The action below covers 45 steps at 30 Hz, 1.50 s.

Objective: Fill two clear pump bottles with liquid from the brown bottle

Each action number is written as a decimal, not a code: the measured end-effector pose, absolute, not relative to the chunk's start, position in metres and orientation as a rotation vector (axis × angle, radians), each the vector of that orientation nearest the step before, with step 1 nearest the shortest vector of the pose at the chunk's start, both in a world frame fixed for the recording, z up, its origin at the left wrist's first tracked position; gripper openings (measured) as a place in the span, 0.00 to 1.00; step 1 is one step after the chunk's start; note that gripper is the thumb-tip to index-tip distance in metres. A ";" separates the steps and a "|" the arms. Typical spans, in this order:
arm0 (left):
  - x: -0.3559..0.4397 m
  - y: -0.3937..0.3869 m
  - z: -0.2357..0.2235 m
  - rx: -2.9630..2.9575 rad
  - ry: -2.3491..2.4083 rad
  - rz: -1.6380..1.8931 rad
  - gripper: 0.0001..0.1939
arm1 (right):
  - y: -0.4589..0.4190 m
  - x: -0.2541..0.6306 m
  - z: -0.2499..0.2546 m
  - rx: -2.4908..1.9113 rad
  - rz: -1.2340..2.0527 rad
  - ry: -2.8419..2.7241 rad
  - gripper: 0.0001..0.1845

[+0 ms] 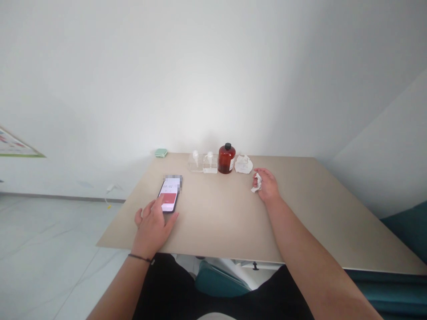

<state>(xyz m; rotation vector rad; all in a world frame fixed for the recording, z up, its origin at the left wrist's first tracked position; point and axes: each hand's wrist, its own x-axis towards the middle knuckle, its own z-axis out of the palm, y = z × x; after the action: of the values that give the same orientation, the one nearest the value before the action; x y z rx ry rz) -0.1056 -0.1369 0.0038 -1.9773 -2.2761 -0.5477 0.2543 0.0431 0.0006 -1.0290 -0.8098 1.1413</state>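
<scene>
My left hand (pixel 153 226) lies at the near left of the table with its fingers apart, one fingertip on the screen of a phone (pixel 171 205). The screen shows timer digits and a red block. On the right, my right hand (pixel 267 184) rests on the table, its fingers curled around a crumpled white tissue (pixel 256 183) that sticks out toward the left. Just beyond that hand sits a wad of crumpled white paper (pixel 243 165). Beside the wad stands a brown bottle (pixel 226 160) with a black cap, upright and partly filled.
Two clear square bottles with white pump tops, a left one (pixel 195 163) and a right one (pixel 210 164), stand left of the brown bottle. A small green box (pixel 160 153) is at the back left corner. The beige table (pixel 213 222) meets a white wall (pixel 213 80).
</scene>
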 end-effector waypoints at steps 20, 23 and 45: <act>-0.105 -0.138 0.002 -1.983 -2.262 -0.528 0.34 | 0.038 0.253 0.006 -1.048 1.156 -0.840 0.14; -0.106 -0.138 0.001 -1.991 -2.250 -0.510 0.34 | 0.037 0.253 0.007 -1.042 1.166 -0.847 0.14; -0.106 -0.138 0.000 -1.989 -2.233 -0.474 0.33 | 0.037 0.250 0.006 -1.055 1.194 -0.866 0.14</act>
<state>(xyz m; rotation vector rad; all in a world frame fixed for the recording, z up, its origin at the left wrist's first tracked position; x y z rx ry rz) -0.1060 -0.1380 0.0002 -1.9888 -2.2334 -0.4740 0.2504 0.0369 0.0065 -1.0546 -0.8663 1.1936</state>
